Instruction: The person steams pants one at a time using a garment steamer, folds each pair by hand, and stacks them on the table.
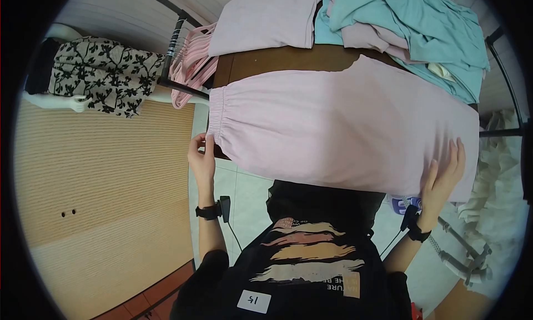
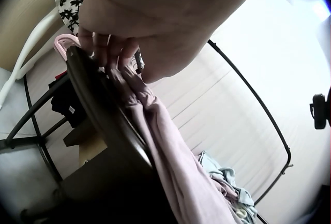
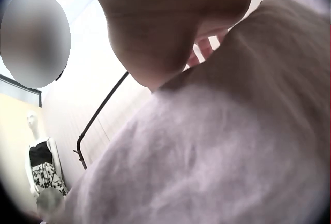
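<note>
Light pink elastic-waist pants [image 1: 311,126] lie folded lengthwise across a dark brown table [image 1: 244,62], waistband to the left, their near edge hanging toward the person. At the near corner of the waistband, my left hand [image 1: 202,159] pinches the gathered fabric between thumb and fingers; the left wrist view shows that hand [image 2: 155,22] at the table's rounded edge with the pink cloth [image 2: 178,167] trailing away. Over by the leg end, my right hand [image 1: 444,178] rests on the cloth with fingers extended. In the right wrist view, raised fabric [image 3: 196,146] partly hides its fingers.
Behind the pants are a folded pale pink garment [image 1: 266,20] and a loose turquoise pile [image 1: 416,31]. Pink hangers [image 1: 191,59] hang on a black rack at left, beside a mannequin in a floral skirt [image 1: 105,70]. A grey metal stand [image 1: 469,261] stands at lower right.
</note>
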Motion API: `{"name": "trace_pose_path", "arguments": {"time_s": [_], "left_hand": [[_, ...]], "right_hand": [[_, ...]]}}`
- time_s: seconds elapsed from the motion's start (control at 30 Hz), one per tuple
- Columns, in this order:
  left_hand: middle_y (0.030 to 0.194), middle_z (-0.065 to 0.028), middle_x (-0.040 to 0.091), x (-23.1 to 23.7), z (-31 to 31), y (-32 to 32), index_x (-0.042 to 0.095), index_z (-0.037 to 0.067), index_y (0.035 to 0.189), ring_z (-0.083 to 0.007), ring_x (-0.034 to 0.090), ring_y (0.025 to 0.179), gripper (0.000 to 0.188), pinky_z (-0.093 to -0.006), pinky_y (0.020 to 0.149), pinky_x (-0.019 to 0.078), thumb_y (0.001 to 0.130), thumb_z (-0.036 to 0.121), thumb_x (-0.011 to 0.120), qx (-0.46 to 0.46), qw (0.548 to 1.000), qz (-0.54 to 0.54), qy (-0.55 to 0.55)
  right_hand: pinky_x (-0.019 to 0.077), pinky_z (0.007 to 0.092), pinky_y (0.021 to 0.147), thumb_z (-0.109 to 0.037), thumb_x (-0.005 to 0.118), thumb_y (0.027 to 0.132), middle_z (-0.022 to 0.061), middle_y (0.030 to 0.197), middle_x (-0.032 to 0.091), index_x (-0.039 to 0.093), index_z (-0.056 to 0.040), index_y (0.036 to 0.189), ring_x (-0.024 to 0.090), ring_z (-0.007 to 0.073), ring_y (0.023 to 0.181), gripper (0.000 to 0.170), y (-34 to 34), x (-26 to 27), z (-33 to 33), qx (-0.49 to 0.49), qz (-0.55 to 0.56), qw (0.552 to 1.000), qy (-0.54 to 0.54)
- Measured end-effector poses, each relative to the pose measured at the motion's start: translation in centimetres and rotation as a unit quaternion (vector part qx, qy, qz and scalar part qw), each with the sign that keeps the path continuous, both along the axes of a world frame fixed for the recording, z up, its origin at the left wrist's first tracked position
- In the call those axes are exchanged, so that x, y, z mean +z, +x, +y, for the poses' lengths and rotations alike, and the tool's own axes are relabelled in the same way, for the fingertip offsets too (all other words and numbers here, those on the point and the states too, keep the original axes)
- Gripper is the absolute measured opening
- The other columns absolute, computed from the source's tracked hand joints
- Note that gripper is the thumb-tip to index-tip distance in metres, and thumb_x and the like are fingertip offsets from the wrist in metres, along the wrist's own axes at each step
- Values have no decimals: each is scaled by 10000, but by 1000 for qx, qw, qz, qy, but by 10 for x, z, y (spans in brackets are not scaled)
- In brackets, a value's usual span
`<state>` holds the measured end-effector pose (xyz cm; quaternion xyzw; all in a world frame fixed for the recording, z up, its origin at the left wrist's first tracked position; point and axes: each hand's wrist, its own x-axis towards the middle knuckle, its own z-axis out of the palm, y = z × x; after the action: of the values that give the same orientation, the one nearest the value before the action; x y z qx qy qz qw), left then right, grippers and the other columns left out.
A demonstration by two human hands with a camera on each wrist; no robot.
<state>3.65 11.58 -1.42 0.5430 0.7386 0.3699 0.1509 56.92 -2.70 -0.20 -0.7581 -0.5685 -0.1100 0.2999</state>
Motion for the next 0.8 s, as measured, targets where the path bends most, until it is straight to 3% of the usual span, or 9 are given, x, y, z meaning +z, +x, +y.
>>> {"name": "trace_pose_path", "arguments": {"time_s": [0.2, 0.27, 0.33, 0.4, 0.43, 0.57, 0.67, 0.73, 0.8], "left_hand": [[922, -51, 642, -2, 7, -16, 629, -8, 1086, -125, 550, 765, 307, -282, 695, 471, 933, 201, 795, -69, 996, 35, -44], [970, -68, 644, 4, 10, -10, 559, 0, 1195, -120, 558, 791, 436, -271, 673, 467, 899, 168, 831, -54, 996, 18, -64], [1035, -105, 661, 21, 12, 9, 498, -18, 1328, -139, 620, 870, 541, -273, 740, 503, 901, 85, 813, -43, 990, -76, -115], [1095, -154, 683, 21, 13, 29, 428, -46, 1435, -182, 673, 981, 618, -281, 831, 533, 917, -1, 761, 2, 925, -380, -27], [1165, -159, 693, 15, 12, 34, 478, -79, 1424, -202, 673, 1095, 536, -306, 944, 524, 945, -17, 711, 10, 880, -474, -9], [1200, -89, 702, 18, 10, 52, 672, -66, 1199, -164, 642, 1131, 265, -335, 1002, 486, 997, 106, 685, -43, 811, -583, -35], [1202, -84, 699, 15, 8, 68, 677, -58, 1194, -157, 649, 1083, 276, -318, 966, 491, 983, 117, 707, -28, 839, -543, -17], [1229, -95, 689, 13, 10, 71, 642, -55, 1274, -148, 653, 1049, 413, -301, 938, 504, 915, 102, 771, -32, 928, -363, -79], [1280, -106, 669, -4, 17, 77, 568, -61, 1372, -163, 643, 1122, 584, -311, 988, 503, 861, 77, 817, -135, 969, -206, 25]], "right_hand": [[298, 503, 1219, -143, 603, 997, 193, 1572, 478, 511, -24, 1500, 411, 397, 1470, 526, 5, -15, 4, 31, 28, 999, -30], [298, 496, 1221, -133, 619, 990, 195, 1566, 487, 524, -20, 1489, 420, 407, 1466, 521, 3, -15, 8, 4, 56, 998, -30], [308, 497, 1217, -122, 644, 975, 193, 1567, 487, 536, -24, 1478, 421, 412, 1467, 523, 2, -14, 11, -8, 46, 998, -39], [321, 501, 1210, -126, 664, 966, 190, 1565, 489, 546, -32, 1469, 421, 412, 1469, 525, 2, -12, 14, 3, 41, 998, -55], [327, 502, 1206, -132, 677, 960, 188, 1565, 490, 549, -40, 1466, 418, 411, 1472, 530, -1, -9, 15, -6, 44, 997, -62], [321, 505, 1208, -141, 667, 967, 188, 1563, 492, 561, -36, 1455, 421, 411, 1469, 510, -2, -9, 15, -8, 44, 997, -69], [314, 510, 1214, -151, 655, 976, 185, 1561, 496, 571, -33, 1445, 426, 402, 1467, 490, -4, -4, 16, -1, 32, 996, -88], [310, 513, 1217, -151, 647, 983, 187, 1559, 498, 574, -30, 1441, 429, 397, 1466, 480, -1, -10, 13, 13, 22, 995, -97], [307, 515, 1221, -151, 639, 989, 188, 1556, 500, 577, -28, 1437, 432, 391, 1464, 470, -1, -12, 14, 25, 6, 994, -105]]}}
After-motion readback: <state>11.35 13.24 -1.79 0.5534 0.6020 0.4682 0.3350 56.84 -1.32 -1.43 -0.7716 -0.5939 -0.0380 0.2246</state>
